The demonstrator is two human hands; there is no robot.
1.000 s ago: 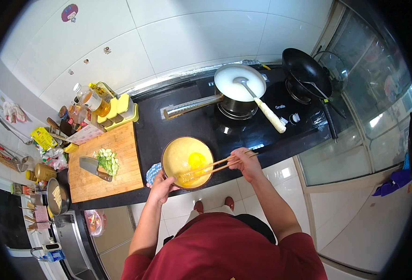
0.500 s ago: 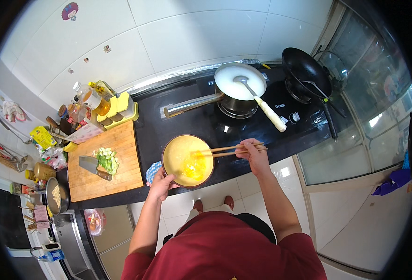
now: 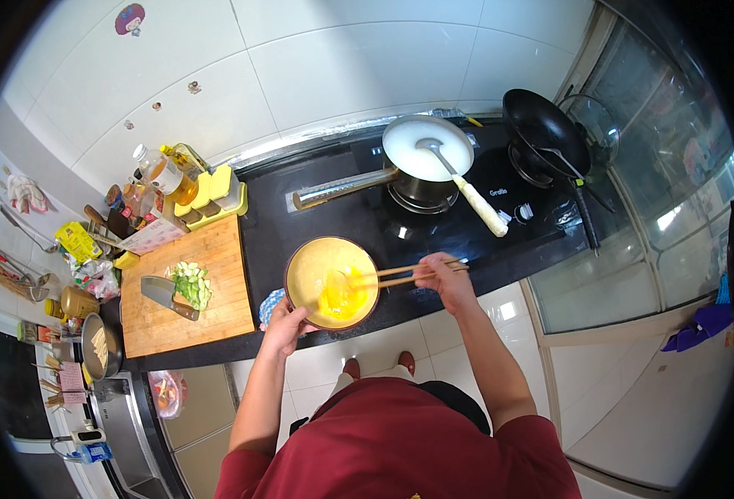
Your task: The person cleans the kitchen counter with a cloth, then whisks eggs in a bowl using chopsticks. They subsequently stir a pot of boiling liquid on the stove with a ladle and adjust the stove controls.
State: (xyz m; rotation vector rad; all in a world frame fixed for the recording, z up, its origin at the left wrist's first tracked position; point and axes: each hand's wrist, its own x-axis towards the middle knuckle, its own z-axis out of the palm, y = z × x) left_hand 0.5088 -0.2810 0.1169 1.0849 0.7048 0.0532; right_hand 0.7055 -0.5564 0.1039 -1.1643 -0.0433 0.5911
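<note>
So the bowl [image 3: 307, 264] is at the front edge of the counter [image 3: 271, 233], poking out past it, with yellow egg [image 3: 342, 301] pooled toward the near side. Can't tell if its base rests on the counter or is held up in the air.

Left hand [image 3: 285, 329] is curled partway shut on the bowl's lower-left rim, thumb over the top, other fingers mostly hidden under it. My guess is that's to brace the bowl against the push from the other side. Right hand [image 3: 448, 281] is closed around 2 chopsticks [image 3: 398, 281] well back from the tips, which probably keeps the knuckles clear of the rim and gives a longer sweep. Tips are down in the egg, a bit blurry.

A blue checked cloth [image 3: 272, 304] sits just left of the bowl. Further left there's a wooden board [image 3: 146, 333] with chopped green veg [image 3: 192, 287] and a cleaver [image 3: 161, 291] lying flat beside it, handle toward the person, handy to grab I reckon.

Up on the stove, a pot [image 3: 421, 190] of cloudy white liquid has a ladle [image 3: 482, 206] leaning over its rim, likely so the handle stays reachable. Black wok [image 3: 543, 125] on the far right.
</note>
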